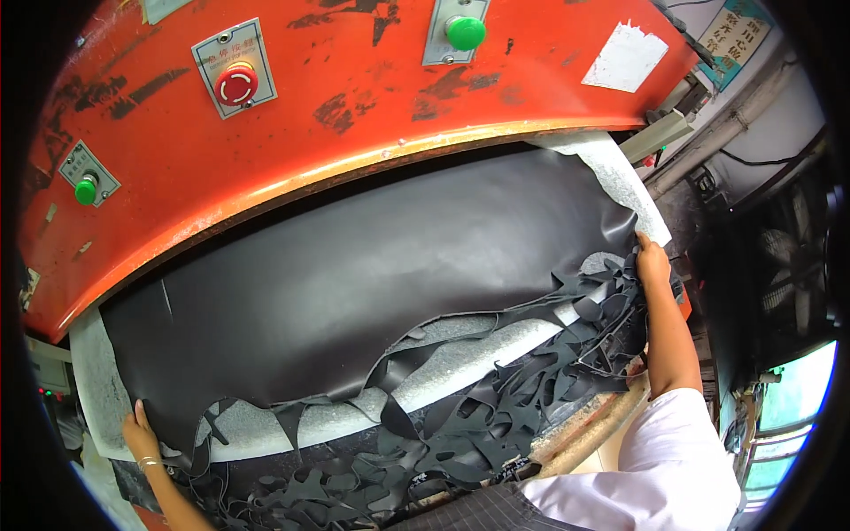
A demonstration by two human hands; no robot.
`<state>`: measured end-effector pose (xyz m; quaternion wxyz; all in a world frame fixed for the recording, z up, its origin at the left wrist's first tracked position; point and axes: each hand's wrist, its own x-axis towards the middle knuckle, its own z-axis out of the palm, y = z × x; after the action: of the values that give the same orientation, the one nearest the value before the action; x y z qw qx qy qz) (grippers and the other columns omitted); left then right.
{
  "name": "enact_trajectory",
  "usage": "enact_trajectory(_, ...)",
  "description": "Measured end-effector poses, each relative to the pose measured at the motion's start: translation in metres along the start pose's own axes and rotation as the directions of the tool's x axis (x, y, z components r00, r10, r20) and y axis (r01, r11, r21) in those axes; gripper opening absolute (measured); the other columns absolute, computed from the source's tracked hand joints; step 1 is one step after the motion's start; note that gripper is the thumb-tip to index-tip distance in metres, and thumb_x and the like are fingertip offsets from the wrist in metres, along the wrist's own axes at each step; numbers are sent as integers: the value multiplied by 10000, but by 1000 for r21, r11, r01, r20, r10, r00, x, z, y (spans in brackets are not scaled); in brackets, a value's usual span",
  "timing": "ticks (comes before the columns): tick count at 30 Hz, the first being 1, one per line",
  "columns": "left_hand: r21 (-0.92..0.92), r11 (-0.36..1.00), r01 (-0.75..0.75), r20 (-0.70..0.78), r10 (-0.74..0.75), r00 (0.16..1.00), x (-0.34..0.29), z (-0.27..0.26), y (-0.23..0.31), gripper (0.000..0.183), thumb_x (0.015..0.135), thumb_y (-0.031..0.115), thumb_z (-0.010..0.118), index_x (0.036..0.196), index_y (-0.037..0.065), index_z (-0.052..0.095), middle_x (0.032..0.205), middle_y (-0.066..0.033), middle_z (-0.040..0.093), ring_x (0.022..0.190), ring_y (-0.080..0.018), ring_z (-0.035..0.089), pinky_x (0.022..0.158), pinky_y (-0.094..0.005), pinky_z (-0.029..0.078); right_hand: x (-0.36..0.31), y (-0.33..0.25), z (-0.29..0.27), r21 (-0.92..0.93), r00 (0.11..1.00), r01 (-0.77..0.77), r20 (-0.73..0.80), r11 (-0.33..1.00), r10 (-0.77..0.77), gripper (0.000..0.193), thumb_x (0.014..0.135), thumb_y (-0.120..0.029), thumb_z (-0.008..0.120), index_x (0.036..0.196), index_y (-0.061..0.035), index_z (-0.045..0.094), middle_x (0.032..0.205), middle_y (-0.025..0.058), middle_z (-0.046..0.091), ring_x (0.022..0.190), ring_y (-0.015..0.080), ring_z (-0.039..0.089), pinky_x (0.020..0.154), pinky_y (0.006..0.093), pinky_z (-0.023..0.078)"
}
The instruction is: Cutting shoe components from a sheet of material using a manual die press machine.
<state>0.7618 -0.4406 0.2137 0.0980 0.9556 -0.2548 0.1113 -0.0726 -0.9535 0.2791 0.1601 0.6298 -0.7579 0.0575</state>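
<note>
A wide sheet of smooth black leather (354, 274) lies over a pale cutting board (443, 367) and reaches in under the front of a red press. Its near edge is ragged, with cut-out curves and dangling strips. At the sheet's near left corner, my left hand (140, 436) is closed on the edge. Far to the right, my right hand (653, 264) grips the opposite edge, where the leather puckers beside the fingers. Along the near side, between my arms, lies a heap of black leather offcuts (478, 429), partly overlapping the board.
The red press (310, 80) spans the far side with a low lip above the leather. On its front are a red stop button (236, 86) and two green buttons, one at upper middle (466, 34), another at left (86, 190). A pipe (708, 150) runs at the right.
</note>
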Motion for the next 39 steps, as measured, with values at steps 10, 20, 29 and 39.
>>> enact_trajectory(10,-500,572,-650,-77,718,692,-164,-73,202,321,763,240,725,967,6,645,1061,-188,625,980,-382,575,871,-442,454,-149,-110,-88,249,428,876,-3,414,-904,381,766,-228,722,1108,-98,616,881,86,599,875,280,565,769,390,423)
enact_trajectory(20,-203,876,-437,215,475,853,-135,-44,290,765,722,592,671,1223,21,586,1229,-222,582,1194,-418,471,1052,-554,223,-174,-186,-100,493,679,663,-79,563,-730,558,832,-417,665,1281,-138,488,1203,165,518,1051,343,543,828,435,511)
enact_trajectory(29,-801,531,-277,416,826,382,-201,-112,233,271,809,191,703,1023,48,620,974,-150,667,955,-305,635,870,-371,468,-198,-78,-127,554,275,785,86,275,-958,157,868,-252,639,949,-119,661,979,95,644,1009,269,597,773,431,505)
enact_trajectory(39,-731,574,-369,249,728,638,-185,-169,211,557,821,311,690,1253,-15,557,1301,-218,554,1242,-348,510,1050,-393,376,-199,23,-108,533,861,435,-12,726,-508,297,810,-229,704,1024,-28,664,1041,152,653,996,311,609,884,385,471)
